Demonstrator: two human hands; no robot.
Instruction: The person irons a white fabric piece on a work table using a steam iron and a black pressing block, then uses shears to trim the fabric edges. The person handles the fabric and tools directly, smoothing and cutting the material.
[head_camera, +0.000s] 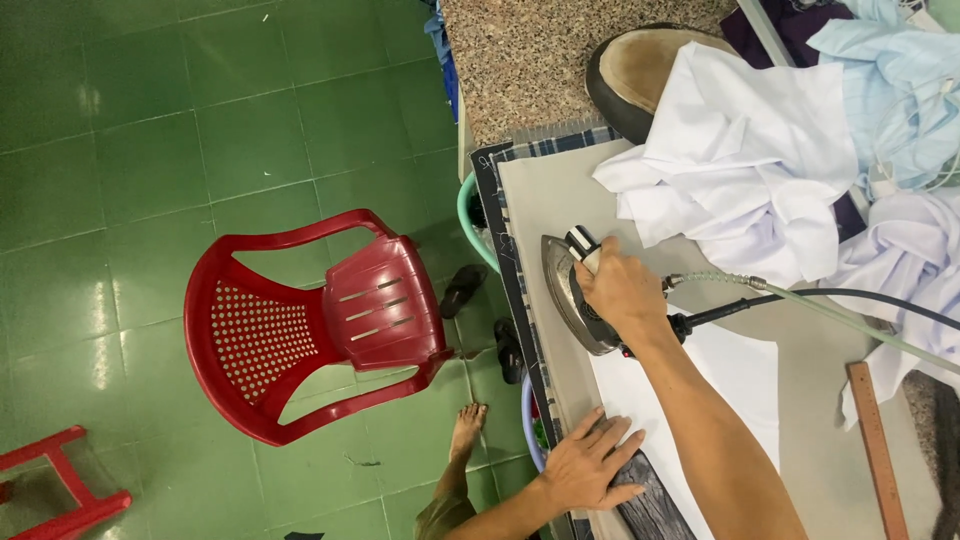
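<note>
My right hand (622, 288) grips the handle of a steam iron (572, 290) that rests on the padded ironing table (560, 190). The iron's soleplate sits at the edge of a flat white cloth (740, 380) spread on the table. My left hand (590, 465) lies flat, fingers spread, on the near edge of that white cloth and a dark striped fabric (655, 500). A black cord (800, 297) and a pale green hose (850, 320) run from the iron off to the right.
A pile of white and light blue garments (770, 150) lies at the table's far side, beside a dark round pad (640, 70). A wooden ruler (878, 450) lies at right. A red plastic chair (310, 320) and a red stool (60, 490) stand on the green tiled floor.
</note>
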